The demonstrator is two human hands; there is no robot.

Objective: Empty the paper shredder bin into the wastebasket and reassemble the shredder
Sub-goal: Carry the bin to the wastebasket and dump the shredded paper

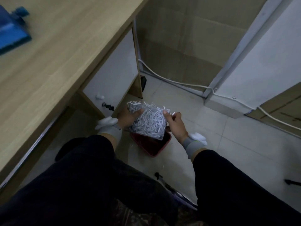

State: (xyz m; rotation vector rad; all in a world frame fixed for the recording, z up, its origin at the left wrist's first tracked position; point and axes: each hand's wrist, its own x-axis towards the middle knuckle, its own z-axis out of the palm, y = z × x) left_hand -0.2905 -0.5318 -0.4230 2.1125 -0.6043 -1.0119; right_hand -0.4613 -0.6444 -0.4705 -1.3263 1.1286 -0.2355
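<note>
Head view: we hold the clear shredder bin [149, 123], full of paper strips, between our left hand [128, 117] and right hand [175, 123], both clasping its sides, directly over the red wastebasket [154, 146], seemingly positioned for tipping.

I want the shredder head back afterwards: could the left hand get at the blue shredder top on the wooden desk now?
Probably not yet: the left hand grips the clear bin of paper shreds over the red wastebasket; the blue shredder top lies far up the wooden desk.

Single head view, looking steeply down past desk edge [91, 66] to floor [228, 152].
</note>
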